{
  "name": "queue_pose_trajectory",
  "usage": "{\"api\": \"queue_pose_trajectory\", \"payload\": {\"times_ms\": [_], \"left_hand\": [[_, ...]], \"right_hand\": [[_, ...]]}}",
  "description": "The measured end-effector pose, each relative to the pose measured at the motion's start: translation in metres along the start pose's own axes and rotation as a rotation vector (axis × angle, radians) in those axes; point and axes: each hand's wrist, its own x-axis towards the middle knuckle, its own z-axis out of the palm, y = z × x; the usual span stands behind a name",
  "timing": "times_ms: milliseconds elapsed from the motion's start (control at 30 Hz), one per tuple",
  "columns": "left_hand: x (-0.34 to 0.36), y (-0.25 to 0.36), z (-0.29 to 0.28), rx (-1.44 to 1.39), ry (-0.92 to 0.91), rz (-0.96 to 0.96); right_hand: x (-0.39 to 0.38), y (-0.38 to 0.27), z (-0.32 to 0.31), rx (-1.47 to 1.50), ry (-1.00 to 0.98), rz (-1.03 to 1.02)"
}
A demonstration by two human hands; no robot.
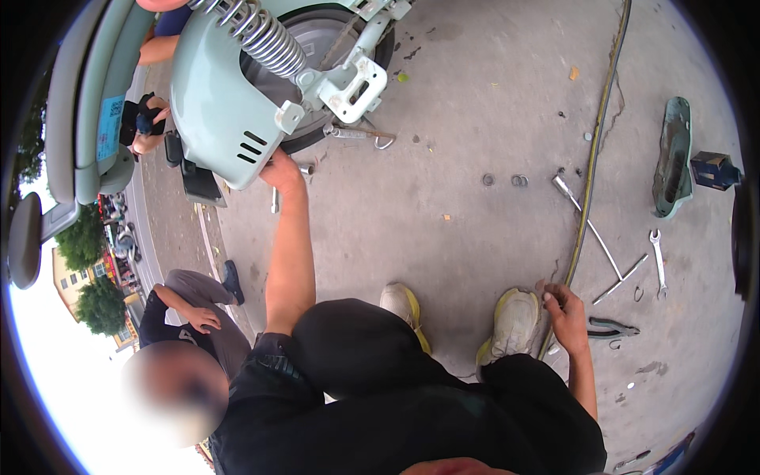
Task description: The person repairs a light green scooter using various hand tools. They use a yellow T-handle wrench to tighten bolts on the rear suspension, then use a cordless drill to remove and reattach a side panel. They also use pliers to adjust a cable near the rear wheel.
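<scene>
A pale green scooter lies or stands tipped at the upper left, with its body panel (210,103), coil spring shock absorber (261,39) and rear wheel (317,47) showing. My left hand (283,172) reaches in at the lower edge of the panel, beside the vent slots and the tire. Its fingers are hidden behind the panel. My right hand (567,315) hangs beside my right shoe (513,321), near the long dark hose (587,190). Its fingers are loosely bent and apart, with nothing visible in them.
On the concrete at right lie a T-handle wrench (598,237), a spanner (659,261), pliers (613,328), a green cover (673,158) and a dark blue box (715,171). Small rings (518,180) lie mid-floor; another tool (356,133) lies by the wheel. A person (190,324) crouches at left.
</scene>
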Motion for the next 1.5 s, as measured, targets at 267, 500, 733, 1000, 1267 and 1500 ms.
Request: {"api": "queue_pose_trajectory", "payload": {"times_ms": [267,500,733,1000,1267,1500], "left_hand": [[-0.016,0.045,-0.018,-0.168,-0.172,-0.322],[-0.017,0.033,-0.037,-0.077,-0.28,-0.268],[-0.033,0.036,-0.022,-0.05,-0.335,-0.591],[-0.133,0.046,-0.041,0.578,-1.833,0.202],[-0.112,0.175,0.003,0.456,-1.72,0.821],[-0.068,0.268,0.058,0.292,-1.186,1.275]], "right_hand": [[0.016,-0.027,0.011,-0.111,-0.001,-0.114],[0.013,-0.017,0.01,-0.116,-0.029,-0.125],[0.001,0.002,0.001,-0.114,0.047,-0.091],[-0.019,0.06,-0.034,-0.766,0.717,-0.081],[-0.061,0.125,-0.029,-0.859,0.639,-0.008],[-0.084,0.141,-0.029,-0.868,0.65,0.105]]}}
